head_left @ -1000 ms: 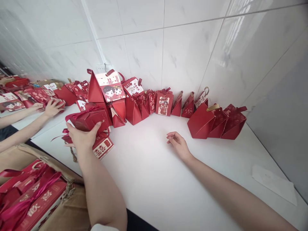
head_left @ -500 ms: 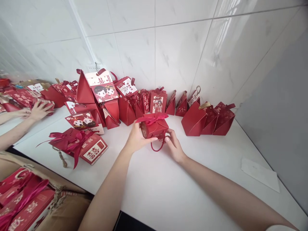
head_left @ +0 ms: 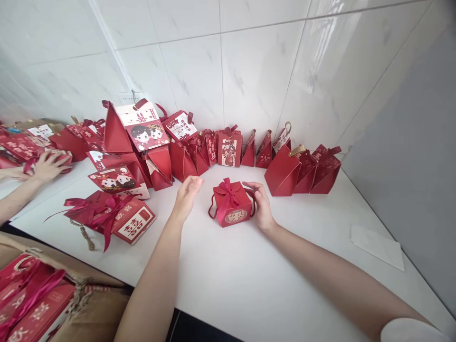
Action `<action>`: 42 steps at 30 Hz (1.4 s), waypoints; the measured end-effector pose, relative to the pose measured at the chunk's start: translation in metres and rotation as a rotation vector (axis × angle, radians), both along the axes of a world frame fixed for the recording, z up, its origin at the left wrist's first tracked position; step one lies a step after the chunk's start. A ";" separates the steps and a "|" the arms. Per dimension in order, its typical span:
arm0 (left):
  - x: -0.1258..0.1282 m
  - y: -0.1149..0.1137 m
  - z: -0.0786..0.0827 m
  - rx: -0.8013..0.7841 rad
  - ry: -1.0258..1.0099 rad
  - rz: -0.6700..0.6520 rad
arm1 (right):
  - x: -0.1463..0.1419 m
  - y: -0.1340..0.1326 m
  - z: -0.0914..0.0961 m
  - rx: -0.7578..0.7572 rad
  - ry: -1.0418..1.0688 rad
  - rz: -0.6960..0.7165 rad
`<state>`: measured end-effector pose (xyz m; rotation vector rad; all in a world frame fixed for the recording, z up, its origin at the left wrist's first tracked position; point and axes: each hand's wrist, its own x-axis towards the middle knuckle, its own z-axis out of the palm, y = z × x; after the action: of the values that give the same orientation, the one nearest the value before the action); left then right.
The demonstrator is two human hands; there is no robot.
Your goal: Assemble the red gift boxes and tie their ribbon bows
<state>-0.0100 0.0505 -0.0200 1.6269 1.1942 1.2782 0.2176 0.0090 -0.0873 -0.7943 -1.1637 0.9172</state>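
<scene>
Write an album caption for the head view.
A ribboned red box stands on a white table between the left fingers and the right fingers.

The red box point(head_left: 238, 203) looks like smooth paperboard, its ribbon point(head_left: 225, 204) satiny cloth — the wall tiles point(head_left: 261, 71) glossy.

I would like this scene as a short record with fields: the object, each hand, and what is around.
Object: small red box, on white table, ribbon bow on top
Left hand: loosely curled, apart from the box
Right hand: fingers open beside the box's right cord handle; contact unclear
Behind: red gift boxes along tiled wall
Left side: ribbon-tied red packaging; brown container
</scene>
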 end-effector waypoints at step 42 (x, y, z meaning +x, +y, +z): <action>0.032 -0.025 0.005 -0.067 0.237 -0.155 | 0.005 -0.009 0.063 -0.577 0.032 0.430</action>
<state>0.0221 0.0260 -0.0148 1.8201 1.2094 0.9592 0.2226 0.0004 -0.0240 -0.9966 -1.0681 1.6634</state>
